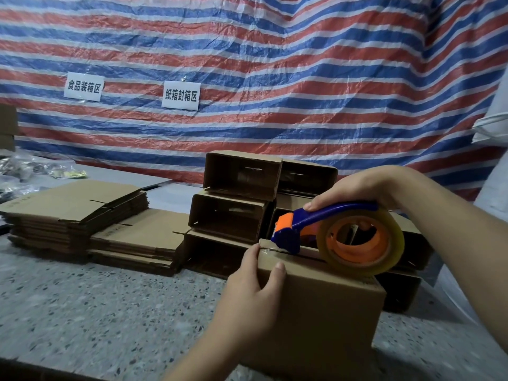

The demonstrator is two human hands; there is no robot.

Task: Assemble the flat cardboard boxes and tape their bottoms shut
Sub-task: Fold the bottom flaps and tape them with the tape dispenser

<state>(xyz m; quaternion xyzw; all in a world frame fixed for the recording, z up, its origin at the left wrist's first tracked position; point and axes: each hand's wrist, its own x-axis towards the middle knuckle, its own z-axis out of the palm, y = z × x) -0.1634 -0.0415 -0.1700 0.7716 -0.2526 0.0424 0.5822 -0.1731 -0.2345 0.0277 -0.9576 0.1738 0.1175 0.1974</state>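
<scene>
An assembled cardboard box (324, 306) stands on the speckled table (96, 306) with its flap seam facing up. My left hand (250, 287) grips the box's left end, thumb and fingers curled over the top edge. My right hand (365, 188) holds a blue and orange tape dispenser (324, 229) by its handle. Its clear tape roll (360, 243) rests on the box top, and the blue cutter head touches the seam near the left end.
Two stacks of flat cardboard boxes (82, 215) lie to the left. Several assembled boxes (242, 199) are piled on their sides behind the one I hold. A striped tarp (275, 78) with two paper signs hangs at the back. Plastic bags (27, 171) lie far left.
</scene>
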